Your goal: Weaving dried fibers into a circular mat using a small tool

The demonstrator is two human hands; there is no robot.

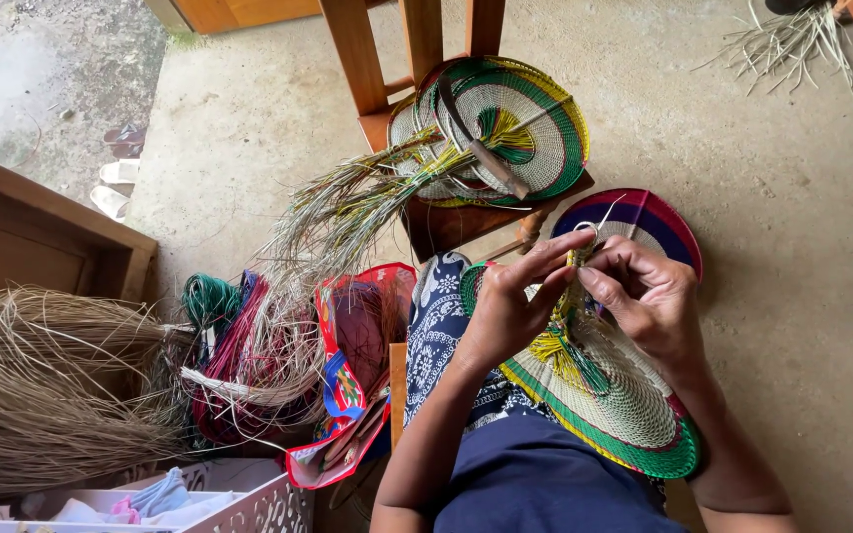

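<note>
A round woven fan with green, yellow and maroon rings rests on my lap, its purple and red far half folded up behind my hands. My left hand pinches the fan's yellow-green handle stub from the left, fingers closed around it. My right hand grips the same stub from the right, with a thin pale strand rising from it. A tuft of yellow and green fibres hangs at the fan's centre below my hands.
A wooden chair ahead carries a stack of finished fans with long loose straw ends. To my left lie a bundle of dry straw, dyed fibre bundles, a red bag and a white basket. Bare concrete floor spreads to the right.
</note>
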